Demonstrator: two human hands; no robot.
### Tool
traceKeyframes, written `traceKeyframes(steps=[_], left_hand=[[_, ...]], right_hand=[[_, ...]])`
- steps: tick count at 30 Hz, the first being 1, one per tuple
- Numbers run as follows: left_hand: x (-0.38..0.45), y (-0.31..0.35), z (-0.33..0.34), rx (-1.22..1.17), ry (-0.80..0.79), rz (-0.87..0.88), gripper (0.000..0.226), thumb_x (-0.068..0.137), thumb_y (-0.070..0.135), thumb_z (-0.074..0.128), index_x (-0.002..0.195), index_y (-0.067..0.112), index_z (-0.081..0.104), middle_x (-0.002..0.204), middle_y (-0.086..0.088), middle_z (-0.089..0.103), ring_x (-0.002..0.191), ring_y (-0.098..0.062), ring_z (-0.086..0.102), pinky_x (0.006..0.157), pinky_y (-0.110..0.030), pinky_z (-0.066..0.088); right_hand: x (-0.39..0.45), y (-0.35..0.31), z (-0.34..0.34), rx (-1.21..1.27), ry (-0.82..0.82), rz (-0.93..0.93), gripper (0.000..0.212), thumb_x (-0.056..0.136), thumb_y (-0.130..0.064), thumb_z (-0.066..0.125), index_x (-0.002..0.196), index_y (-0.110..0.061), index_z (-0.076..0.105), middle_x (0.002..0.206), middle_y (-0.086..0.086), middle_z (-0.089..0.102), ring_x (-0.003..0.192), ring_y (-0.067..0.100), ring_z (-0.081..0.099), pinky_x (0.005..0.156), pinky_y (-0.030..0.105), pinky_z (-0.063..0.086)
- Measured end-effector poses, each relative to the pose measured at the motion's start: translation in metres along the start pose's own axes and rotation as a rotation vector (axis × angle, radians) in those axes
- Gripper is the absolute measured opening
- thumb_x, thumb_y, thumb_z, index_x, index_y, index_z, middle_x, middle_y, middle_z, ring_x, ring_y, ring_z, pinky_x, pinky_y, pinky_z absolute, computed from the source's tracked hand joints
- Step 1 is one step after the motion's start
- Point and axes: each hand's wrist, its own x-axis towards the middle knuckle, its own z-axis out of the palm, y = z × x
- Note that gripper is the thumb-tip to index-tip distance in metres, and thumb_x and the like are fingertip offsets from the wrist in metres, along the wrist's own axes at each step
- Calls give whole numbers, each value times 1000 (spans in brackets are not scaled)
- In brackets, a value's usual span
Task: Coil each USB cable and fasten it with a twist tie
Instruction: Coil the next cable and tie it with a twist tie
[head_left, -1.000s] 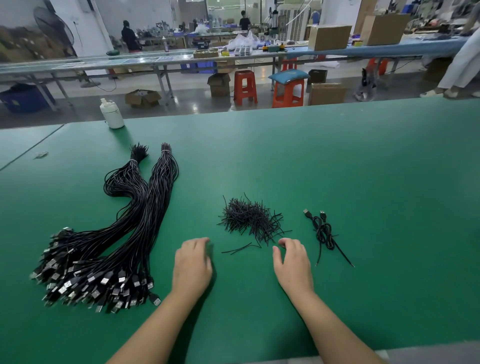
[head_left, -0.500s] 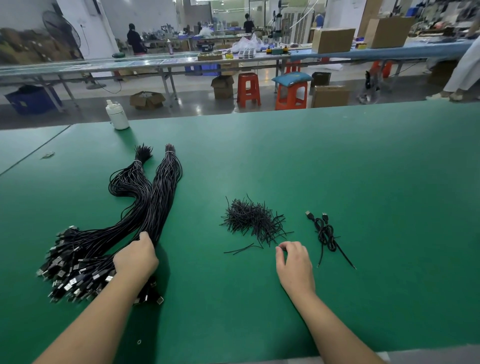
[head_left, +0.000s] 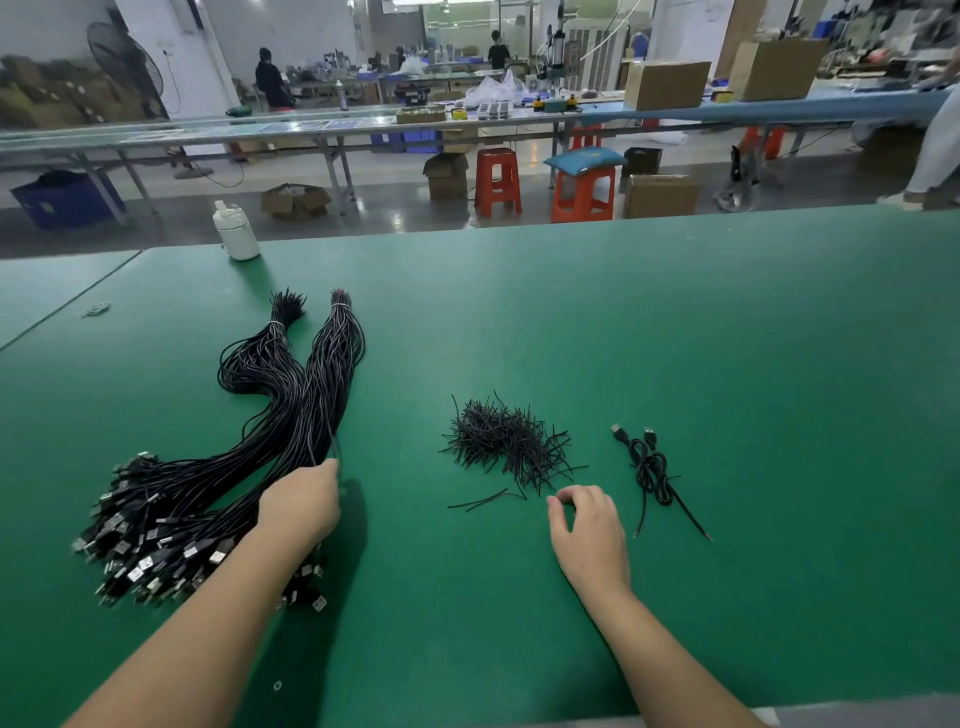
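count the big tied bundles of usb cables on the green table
2. One bundle lies farther left, curving, tied near its far tip. The other bundle lies straighter just right of it, its near end under the left hand. Their plug ends overlap.

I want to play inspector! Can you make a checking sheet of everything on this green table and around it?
Surface: green table, flat.
Job's things: big cable bundles at left; twist tie pile in the middle; coiled cables at right.
Clutter: white bottle at the far edge; two loose ties near the pile.
Hands: left hand pinches one cable from the bundles; right hand curls its fingertips at the pile's near edge; whether it holds a tie cannot be told.
Cables: plug ends fanned out toward the person.
Surroundings: orange stools, cardboard boxes, workbenches, people far off.
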Motion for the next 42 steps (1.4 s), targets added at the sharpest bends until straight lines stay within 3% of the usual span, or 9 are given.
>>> traceKeyframes(steps=[5, 8, 14, 19, 25, 30, 36, 39, 42], left_hand=[[0, 21, -15, -252, -122, 122, 31, 97, 11, 43, 117, 19, 65, 112, -7, 68, 86, -20, 62, 73, -31, 52], [-4, 31, -19, -413, -131, 213, 31, 96, 6, 43, 99, 17, 72, 94, -6, 71, 74, -18, 62, 66, -24, 49], [-23, 50, -18, -49, 113, 464, 19, 96, 31, 52, 113, 29, 62, 106, 6, 59, 94, -21, 63, 79, -35, 52], [-42, 74, -9, -255, 220, 559, 26, 98, 48, 50, 106, 32, 69, 91, 10, 56, 83, -14, 62, 69, -30, 48], [-76, 118, -5, -938, -57, 540, 22, 92, 45, 63, 94, 27, 75, 87, 6, 54, 80, -4, 56, 77, -27, 47], [-102, 142, -9, -1334, -399, 410, 34, 98, 44, 53, 94, 22, 78, 63, -1, 57, 61, -16, 54, 70, -29, 44], [-107, 152, -17, -1761, -658, 240, 52, 99, 43, 49, 99, -3, 73, 67, -9, 59, 57, -20, 55, 64, -36, 54], [-104, 149, -27, -1653, -430, 220, 51, 91, 57, 48, 69, 20, 76, 58, -3, 59, 51, -15, 53, 56, -22, 48], [-98, 147, -30, -1381, -138, 219, 44, 96, 56, 45, 80, 32, 78, 68, 12, 69, 61, 4, 60, 57, -6, 41]], right_hand=[[0, 0, 0, 4, -13, 6, 20, 100, -41, 48, 101, -25, 61, 99, -16, 54, 97, 4, 49, 80, 21, 39], [0, -1, 0, 12, -13, 6, 21, 100, -41, 48, 101, -25, 61, 99, -16, 54, 97, 3, 49, 80, 21, 39], [-2, -1, -2, 13, -27, -6, 15, 98, -37, 52, 101, -26, 60, 100, -15, 55, 100, 5, 50, 84, 23, 43], [-2, -2, -4, 11, -34, -12, 15, 96, -37, 55, 105, -26, 60, 103, -15, 56, 102, 4, 49, 87, 23, 43], [-3, -4, -7, 58, -17, 3, 10, 96, -31, 56, 102, -26, 62, 100, -15, 56, 98, 6, 50, 85, 27, 46], [-4, -6, -11, 109, 3, 22, 7, 96, -25, 56, 96, -26, 63, 94, -15, 56, 91, 9, 51, 79, 29, 45], [-19, -33, -29, 599, -121, 54, 32, 98, -42, 47, 85, -26, 70, 82, -4, 73, 81, 13, 67, 76, 33, 53], [-29, -53, -32, 922, -350, 66, 39, 104, -41, 37, 107, -23, 72, 94, 3, 77, 96, 17, 71, 87, 24, 54], [-29, -62, -35, 948, -411, 129, 24, 106, -25, 44, 114, -19, 65, 81, 6, 75, 91, 22, 72, 92, 30, 52]])
